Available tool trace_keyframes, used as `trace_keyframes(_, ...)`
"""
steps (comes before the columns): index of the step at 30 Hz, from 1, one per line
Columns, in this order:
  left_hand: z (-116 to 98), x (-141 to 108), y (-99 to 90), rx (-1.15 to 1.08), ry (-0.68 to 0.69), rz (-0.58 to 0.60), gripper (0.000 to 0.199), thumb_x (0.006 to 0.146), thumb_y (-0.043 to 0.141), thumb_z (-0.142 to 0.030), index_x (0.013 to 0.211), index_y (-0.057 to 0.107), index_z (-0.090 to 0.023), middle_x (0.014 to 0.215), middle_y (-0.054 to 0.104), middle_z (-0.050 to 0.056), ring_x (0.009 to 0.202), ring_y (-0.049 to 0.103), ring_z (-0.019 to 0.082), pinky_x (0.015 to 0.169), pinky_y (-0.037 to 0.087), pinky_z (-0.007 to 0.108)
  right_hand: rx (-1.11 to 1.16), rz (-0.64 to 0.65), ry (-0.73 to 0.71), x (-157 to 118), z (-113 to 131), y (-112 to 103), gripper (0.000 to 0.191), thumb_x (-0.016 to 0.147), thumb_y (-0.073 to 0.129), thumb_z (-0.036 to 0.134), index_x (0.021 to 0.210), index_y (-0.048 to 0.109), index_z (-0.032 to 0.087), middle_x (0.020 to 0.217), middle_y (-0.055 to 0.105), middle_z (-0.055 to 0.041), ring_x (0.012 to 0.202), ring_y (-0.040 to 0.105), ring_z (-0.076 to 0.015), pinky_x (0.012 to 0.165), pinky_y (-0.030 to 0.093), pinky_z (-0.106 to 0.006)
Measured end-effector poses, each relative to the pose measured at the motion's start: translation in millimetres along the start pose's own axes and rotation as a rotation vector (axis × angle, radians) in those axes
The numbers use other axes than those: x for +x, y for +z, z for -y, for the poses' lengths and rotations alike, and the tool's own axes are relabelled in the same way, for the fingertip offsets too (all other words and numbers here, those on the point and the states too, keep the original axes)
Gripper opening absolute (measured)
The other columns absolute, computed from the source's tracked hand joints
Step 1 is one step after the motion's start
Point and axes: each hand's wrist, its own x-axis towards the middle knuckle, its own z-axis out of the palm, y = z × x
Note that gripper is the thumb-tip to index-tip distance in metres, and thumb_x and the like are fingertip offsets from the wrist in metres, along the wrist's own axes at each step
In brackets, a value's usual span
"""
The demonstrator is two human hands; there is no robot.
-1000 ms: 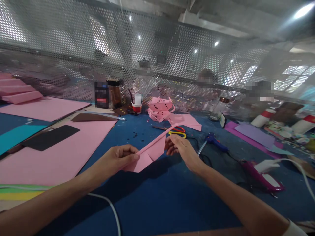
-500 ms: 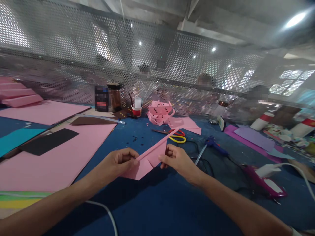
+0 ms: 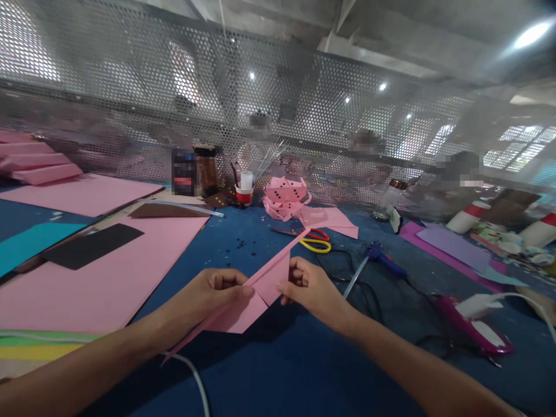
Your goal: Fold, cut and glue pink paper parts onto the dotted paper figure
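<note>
A cut and folded piece of pink paper (image 3: 247,307) is held above the blue table, slanting from lower left to upper right. My left hand (image 3: 221,295) pinches its upper edge near the middle, thumb on top. With thumb and bent fingers, my right hand (image 3: 306,284) grips the flap at its right side. A slit shows in the lower edge between the two hands. Beyond the paper lie scissors (image 3: 319,245) with red and yellow handles. Farther back stands a pink paper basket (image 3: 286,198) with black dots, beside a flat pink sheet (image 3: 334,220).
Large pink sheets (image 3: 169,255) with a black strip (image 3: 93,246) lie at left. To the right are a blue glue gun (image 3: 386,260) with its cord and a magenta power strip (image 3: 473,324). A red-and-white cup (image 3: 244,195) and a glass jar (image 3: 388,200) stand before the mesh partition (image 3: 143,104).
The paper has shifted slightly down and left, and its long pointed tail now shows below my left wrist. Both hands keep their grip. The view has turned slightly.
</note>
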Motion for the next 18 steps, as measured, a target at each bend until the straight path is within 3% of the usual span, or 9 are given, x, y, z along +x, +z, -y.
trace_keyframes(6,-6.1,-4.0,5.5,-0.049,-0.052,-0.028,0.047,0.061,0.085,-0.058,0.069,0.069,-0.015,0.057,0.052,-0.004,0.052,0.038,0.009,0.051,0.027,0.022,-0.028,-0.017,-0.030,0.0,-3.4,1.0,0.037,0.087,0.074,0.035,0.114,0.057,0.018,0.089,0.070,-0.0012,0.066,0.067,-0.0133,0.066,0.053,-0.028)
trace_keyframes(9,-5.8,-4.9,5.5,-0.085,-0.060,-0.049,0.045,0.060,0.086,-0.055,0.070,0.067,-0.015,0.056,0.050,-0.006,0.051,0.035,0.008,0.050,0.024,0.021,-0.114,-0.101,-0.105,-2.5,-5.0,1.9,0.039,0.091,0.068,0.035,0.123,0.051,0.019,0.088,0.065,0.0007,0.067,0.067,-0.0142,0.068,0.053,-0.031)
trace_keyframes(13,-3.1,-3.3,3.0,-0.133,-0.068,-0.062,0.044,0.062,0.086,-0.054,0.070,0.065,-0.017,0.056,0.050,-0.006,0.050,0.034,0.008,0.049,0.023,0.022,-0.482,-0.340,-0.403,-9.4,-6.7,2.3,0.032,0.093,0.062,0.022,0.123,0.051,0.024,0.092,0.060,0.0002,0.075,0.062,-0.0145,0.071,0.051,-0.031)
trace_keyframes(18,2.5,-0.5,1.1,-0.145,-0.078,-0.051,0.046,0.066,0.084,-0.058,0.070,0.063,-0.017,0.053,0.046,-0.007,0.048,0.030,0.007,0.047,0.019,0.022,-0.997,-0.190,-0.710,-17.2,-5.0,5.6,0.022,0.095,0.060,0.013,0.114,0.061,0.023,0.102,0.062,-0.0045,0.093,0.061,-0.0186,0.082,0.049,-0.034)
